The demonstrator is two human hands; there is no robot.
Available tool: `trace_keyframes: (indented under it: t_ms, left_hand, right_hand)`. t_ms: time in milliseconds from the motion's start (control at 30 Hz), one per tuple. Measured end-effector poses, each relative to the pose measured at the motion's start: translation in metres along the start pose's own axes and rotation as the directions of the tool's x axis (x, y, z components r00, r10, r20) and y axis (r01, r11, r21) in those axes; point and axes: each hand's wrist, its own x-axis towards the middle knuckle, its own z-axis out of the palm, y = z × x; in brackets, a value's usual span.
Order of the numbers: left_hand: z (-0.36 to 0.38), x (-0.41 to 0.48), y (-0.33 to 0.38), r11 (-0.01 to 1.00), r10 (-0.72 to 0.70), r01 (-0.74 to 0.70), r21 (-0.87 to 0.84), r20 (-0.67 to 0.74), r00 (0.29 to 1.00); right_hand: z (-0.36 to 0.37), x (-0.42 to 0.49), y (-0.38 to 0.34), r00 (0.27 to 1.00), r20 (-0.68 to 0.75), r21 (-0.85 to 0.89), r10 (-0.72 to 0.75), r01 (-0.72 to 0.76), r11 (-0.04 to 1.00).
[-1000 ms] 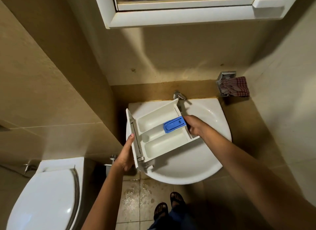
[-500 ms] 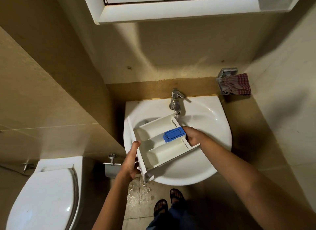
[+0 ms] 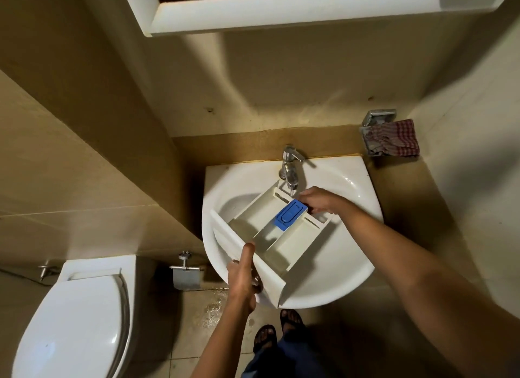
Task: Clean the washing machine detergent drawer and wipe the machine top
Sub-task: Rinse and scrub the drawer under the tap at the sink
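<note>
Drawer: the drawer (image 3: 267,231) hangs inside the basin (image 3: 351,268), open side up, back end under the tap (image 3: 289,169), front panel out over the near rim.
Why there: my guess is the person wants the compartments under the spout for a rinse, with the run-off caught in the basin; I see no water running.
Left hand: the left hand (image 3: 243,276) is closed on the front panel, thumb lying along the top edge and the other fingers tucked underneath, taking the weight at the low end.
Right hand: the right hand (image 3: 318,201) is curled shut on the back end, just beside the blue insert (image 3: 289,216), steadying it below the spout.
Blue insert: it sits in its middle slot, not lifted out; probably it must come off for a proper clean.
Around: a checked cloth (image 3: 394,138) hangs on a holder right of the basin, well apart from both hands; a toilet (image 3: 70,315) stands to the left; a cabinet (image 3: 281,14) juts out overhead.
In the way: both hands are busy, so the tap lever needs one freed; the spout almost touches the back wall of the drawer, leaving little room to tilt it.
Machine top: not in sight, wiping not yet begun, I judge.
</note>
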Motion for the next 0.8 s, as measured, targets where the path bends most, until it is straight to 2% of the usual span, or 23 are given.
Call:
trace_keyframes:
  t_ms: [100,167,333,533,800]
  left_hand:
    - [0.013,-0.004,-0.001,1.000,0.013,-0.013,0.001,0.045,0.999]
    - [0.020,-0.006,-0.006,1.000,-0.002,0.002,-0.007,0.063,0.998]
    - [0.034,-0.013,-0.021,0.997,-0.027,0.032,-0.076,0.066,0.997]
    - [0.043,-0.014,-0.032,0.986,-0.045,0.055,-0.154,0.067,0.997]
    - [0.051,-0.009,-0.040,0.991,-0.018,0.022,-0.135,0.030,0.999]
  right_hand:
    - [-0.014,0.005,-0.003,0.995,-0.076,-0.192,-0.058,0.042,0.980]
    - [-0.019,0.006,-0.004,0.991,-0.106,-0.252,-0.084,0.055,0.966]
    - [-0.017,0.001,-0.001,0.982,-0.142,-0.211,-0.123,0.091,0.973]
    - [-0.015,-0.001,0.000,0.924,-0.245,-0.353,-0.292,0.196,0.915]
    - [-0.017,0.005,0.008,0.912,-0.258,-0.357,-0.320,0.218,0.908]
